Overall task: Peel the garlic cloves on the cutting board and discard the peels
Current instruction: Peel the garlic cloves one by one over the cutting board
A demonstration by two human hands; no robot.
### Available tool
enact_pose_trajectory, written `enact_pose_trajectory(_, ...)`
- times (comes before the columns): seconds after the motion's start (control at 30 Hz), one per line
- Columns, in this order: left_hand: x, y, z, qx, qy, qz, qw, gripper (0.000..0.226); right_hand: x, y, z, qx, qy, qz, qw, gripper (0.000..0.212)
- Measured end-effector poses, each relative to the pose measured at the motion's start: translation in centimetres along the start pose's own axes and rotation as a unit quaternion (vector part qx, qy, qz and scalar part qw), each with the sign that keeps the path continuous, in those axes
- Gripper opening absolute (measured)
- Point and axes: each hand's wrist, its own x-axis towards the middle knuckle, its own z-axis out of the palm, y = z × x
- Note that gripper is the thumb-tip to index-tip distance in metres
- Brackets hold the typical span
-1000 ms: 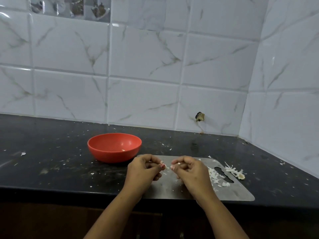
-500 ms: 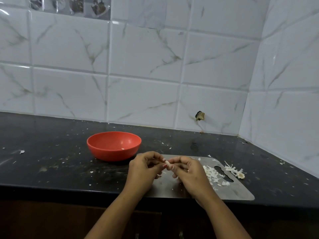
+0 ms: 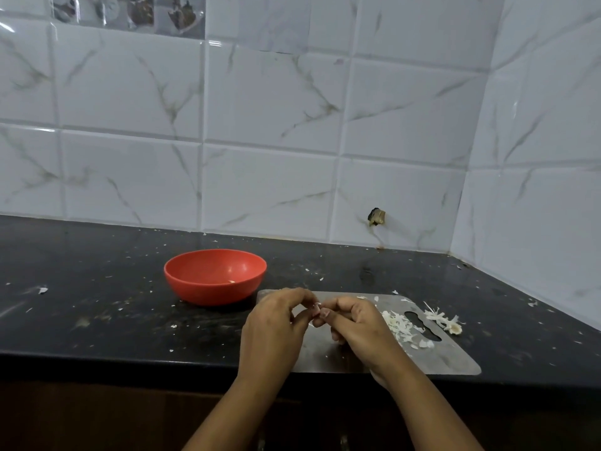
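A garlic clove (image 3: 316,309) is pinched between curled fingertips (image 3: 326,313) of left hand (image 3: 276,323) and right hand (image 3: 356,327), mid-frame above the steel cutting board (image 3: 450,361). Peeling is judged unfinished; peels (image 3: 400,327) lie heaped rightward, undiscarded, one pale bit (image 3: 231,281) in the red bowl (image 3: 208,288).

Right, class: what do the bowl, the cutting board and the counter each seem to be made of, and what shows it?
Bowl: probably plastic; uniform orange-red, smooth, with a soft sheen. Cutting board: seemingly metal, perhaps stainless steel; a thin, dull grey sheet with a cut-out slot. Counter: likely polished stone, maybe granite; black, speckled, faintly reflective.
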Motion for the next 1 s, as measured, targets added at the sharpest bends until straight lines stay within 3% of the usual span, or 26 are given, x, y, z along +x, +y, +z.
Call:
enact_pose_trajectory(0.3, -0.25, -0.44, 0.22, 0.018, 0.036, 0.009, 0.999, 0.011, 0.03, -0.11, -0.25, 0.036, -0.013, 0.007, 0.999, 0.013)
enact_pose_trajectory(0.67, -0.27, -0.37, 0.1, 0.023, 0.015, -0.004, 1.0, 0.013, 0.04, -0.07, -0.42, 0.032, -0.022, 0.02, 0.999, 0.012)
enact_pose_trajectory(1.0, -0.25, 0.26, -0.13, 0.104, 0.017, 0.034, 0.994, 0.008, 0.12, -0.1, -0.44, 0.028, -0.02, 0.022, 0.999, 0.012)
